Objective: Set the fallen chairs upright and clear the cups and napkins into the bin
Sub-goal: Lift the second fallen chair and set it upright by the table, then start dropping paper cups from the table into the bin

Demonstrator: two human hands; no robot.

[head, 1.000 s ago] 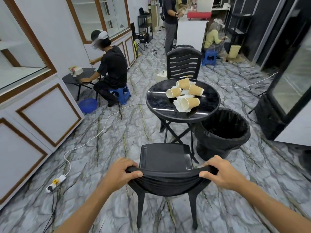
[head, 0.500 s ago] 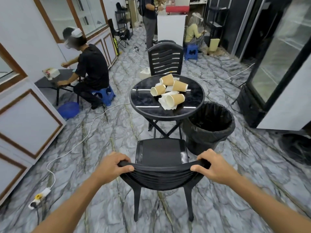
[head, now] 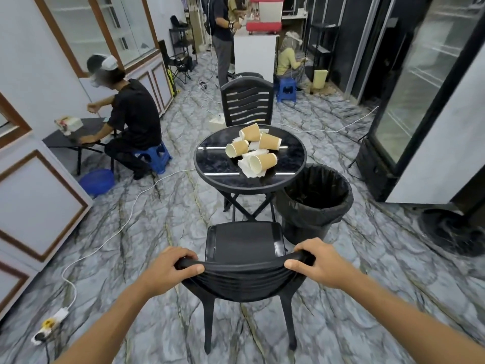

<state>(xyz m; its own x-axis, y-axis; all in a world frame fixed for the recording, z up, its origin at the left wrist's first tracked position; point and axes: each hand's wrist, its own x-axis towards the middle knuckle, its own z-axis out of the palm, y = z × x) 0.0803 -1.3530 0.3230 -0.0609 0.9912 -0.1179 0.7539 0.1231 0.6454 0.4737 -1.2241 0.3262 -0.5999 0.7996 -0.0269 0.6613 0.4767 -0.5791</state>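
A black plastic chair (head: 245, 241) stands upright right in front of me, its seat toward the round black table (head: 215, 164). My left hand (head: 168, 270) and my right hand (head: 319, 264) both grip the top of its backrest. Several tan paper cups (head: 262, 162) lie on their sides on the table among crumpled white napkins (head: 246, 166). A second black chair (head: 246, 102) stands upright beyond the table. The bin (head: 315, 203), lined with a black bag, sits on the floor just right of the table.
A person in black sits on a blue stool (head: 157, 160) at a low table to the left, with a blue basin (head: 97, 181) beside. A white cable and power strip (head: 51, 323) cross the floor on the left. Glass-door fridges (head: 420, 101) line the right side. Other people are at the back.
The view has shifted a little closer to the table and chair. Both hands keep the same grip on the backrest.
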